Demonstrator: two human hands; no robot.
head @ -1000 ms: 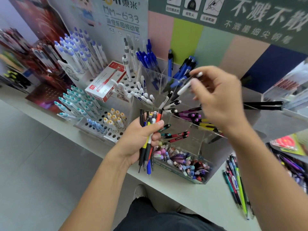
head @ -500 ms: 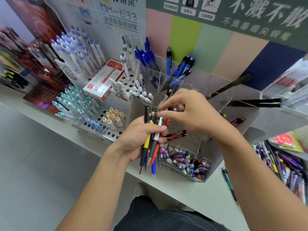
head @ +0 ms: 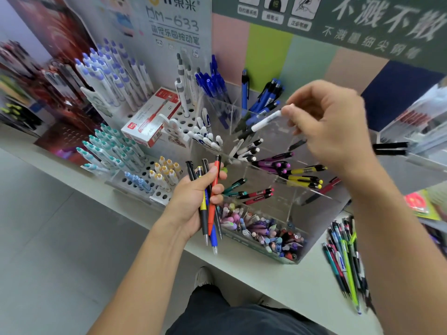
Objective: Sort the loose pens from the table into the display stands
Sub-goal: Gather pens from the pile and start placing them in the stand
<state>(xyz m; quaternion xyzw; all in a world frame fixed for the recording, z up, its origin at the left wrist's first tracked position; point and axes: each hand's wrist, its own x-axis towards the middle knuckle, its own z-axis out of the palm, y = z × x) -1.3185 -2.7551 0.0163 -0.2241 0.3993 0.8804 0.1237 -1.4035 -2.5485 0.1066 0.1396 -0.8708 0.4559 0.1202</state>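
Right hand (head: 331, 126) has lifted off the bundle, fingers now pinching a white-and-black pen (head: 262, 123) above the clear display stand (head: 278, 204). Left hand (head: 193, 197) still grips the pen bundle (head: 209, 201); loose pens (head: 343, 259) remain on worktop.

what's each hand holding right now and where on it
The right hand pinches a white-and-black pen by its white upper end, over the clear acrylic stand. The left hand grips a bundle of pens around their middles.
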